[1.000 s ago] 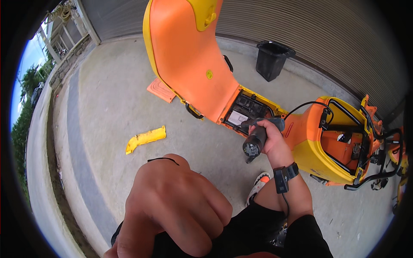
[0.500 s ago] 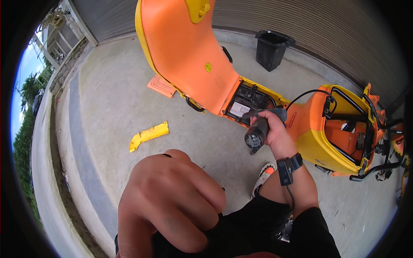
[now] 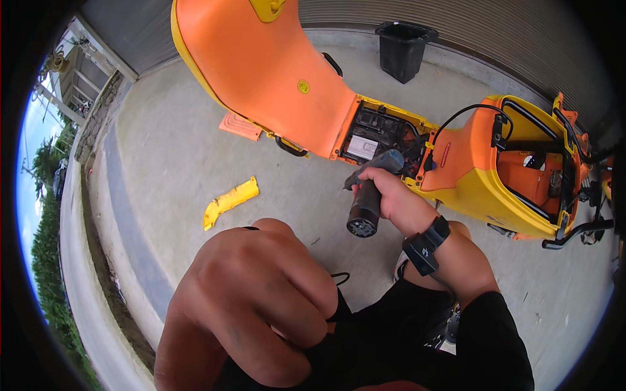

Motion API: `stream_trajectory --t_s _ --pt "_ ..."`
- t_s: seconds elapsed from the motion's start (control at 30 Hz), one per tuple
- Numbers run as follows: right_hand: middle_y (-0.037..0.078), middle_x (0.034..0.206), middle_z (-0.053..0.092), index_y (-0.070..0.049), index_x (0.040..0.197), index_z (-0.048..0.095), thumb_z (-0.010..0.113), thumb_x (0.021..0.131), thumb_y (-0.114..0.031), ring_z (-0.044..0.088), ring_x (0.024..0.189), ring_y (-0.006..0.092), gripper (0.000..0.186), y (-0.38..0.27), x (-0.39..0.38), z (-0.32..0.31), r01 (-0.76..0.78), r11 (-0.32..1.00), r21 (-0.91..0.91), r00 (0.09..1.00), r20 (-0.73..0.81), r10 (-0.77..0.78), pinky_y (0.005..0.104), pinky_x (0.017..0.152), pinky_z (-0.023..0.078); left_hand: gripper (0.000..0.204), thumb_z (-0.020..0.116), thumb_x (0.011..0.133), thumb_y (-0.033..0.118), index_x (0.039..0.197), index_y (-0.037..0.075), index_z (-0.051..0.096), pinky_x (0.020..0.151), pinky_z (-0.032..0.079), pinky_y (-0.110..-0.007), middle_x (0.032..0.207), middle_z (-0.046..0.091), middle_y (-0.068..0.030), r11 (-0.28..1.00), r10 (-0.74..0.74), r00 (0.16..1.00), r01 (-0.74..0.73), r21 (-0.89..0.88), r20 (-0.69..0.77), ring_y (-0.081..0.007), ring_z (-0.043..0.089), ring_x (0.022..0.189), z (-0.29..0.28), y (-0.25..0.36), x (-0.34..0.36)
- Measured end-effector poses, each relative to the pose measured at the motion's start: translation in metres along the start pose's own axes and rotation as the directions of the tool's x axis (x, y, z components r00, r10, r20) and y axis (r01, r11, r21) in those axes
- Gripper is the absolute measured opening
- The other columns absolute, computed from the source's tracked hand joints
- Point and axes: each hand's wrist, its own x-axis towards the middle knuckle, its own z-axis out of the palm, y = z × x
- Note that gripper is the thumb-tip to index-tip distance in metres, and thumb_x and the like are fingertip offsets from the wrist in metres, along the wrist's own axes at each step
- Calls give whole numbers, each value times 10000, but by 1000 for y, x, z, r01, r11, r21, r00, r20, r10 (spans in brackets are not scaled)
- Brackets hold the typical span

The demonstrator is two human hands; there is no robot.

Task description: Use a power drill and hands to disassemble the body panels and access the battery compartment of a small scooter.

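Note:
My right hand [image 3: 399, 201] grips a dark cordless drill [image 3: 364, 212] by its handle. The drill's head lies in front of an open compartment [image 3: 409, 130] in an orange-and-yellow ride-on vehicle [image 3: 274, 85]. Inside the compartment are black parts and a box with a pale label [image 3: 362, 147]. Large and close to the camera is my left hand [image 3: 251, 293], its fingers curled in; what they hold, if anything, is hidden. A black cable [image 3: 460, 111] loops over the vehicle's middle.
A bent yellow plastic piece [image 3: 229, 202] lies on the concrete floor. An orange panel [image 3: 240, 126] rests beside the vehicle's seat. By the ribbed wall stands a black bin [image 3: 403, 55]. A frame with black handles [image 3: 577, 233] sticks out at the right.
My right hand has moved a little left with the drill, whose head now tilts the other way. The view has shifted slightly. My left hand stays curled.

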Motion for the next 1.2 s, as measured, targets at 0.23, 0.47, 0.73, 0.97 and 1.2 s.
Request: stream_trajectory --t_s 0.23,0.47,0.73,0.97,1.2 --pt "116 812 539 -56 976 494 583 740 -49 597 672 245 252 2 5 4 3 1000 -4 1000 -27 -3 402 594 525 262 363 925 200 676 154 294 373 278 -278 635 505 -106 962 -270 946 272 12 178 -184 362 396 -10 12 5" --pt "148 819 546 -68 983 460 579 747 -34 592 636 267 267 1 9 -1 22 1000 9 1000 11 -22 425 552 520 292 469 848 233 1123 162 539 349 320 -266 569 512 -96 976 -211 973 216 -41 99 -150 421 376 -8 7 0" --pt "146 805 549 -52 972 459 586 742 -38 595 639 266 263 5 2 3 42 999 -13 998 -37 -43 419 558 520 259 473 838 189 1080 135 546 376 339 -276 610 535 -123 923 -336 917 366 -120 216 -167 436 401 -16 12 6" --pt "141 798 544 -47 990 449 587 739 -41 592 633 263 287 12 7 1 15 999 -35 1000 6 -15 418 554 517 261 495 812 159 1065 121 548 380 340 -284 581 530 -111 955 -202 967 230 -187 157 -157 429 395 -8 -2 2" --pt "121 783 543 -57 933 472 585 735 -40 593 632 236 228 20 11 0 -6 998 -57 1000 -15 5 390 559 523 210 505 839 190 680 125 383 386 290 -267 585 491 -107 919 -349 919 373 -125 183 -177 396 418 -12 9 7"
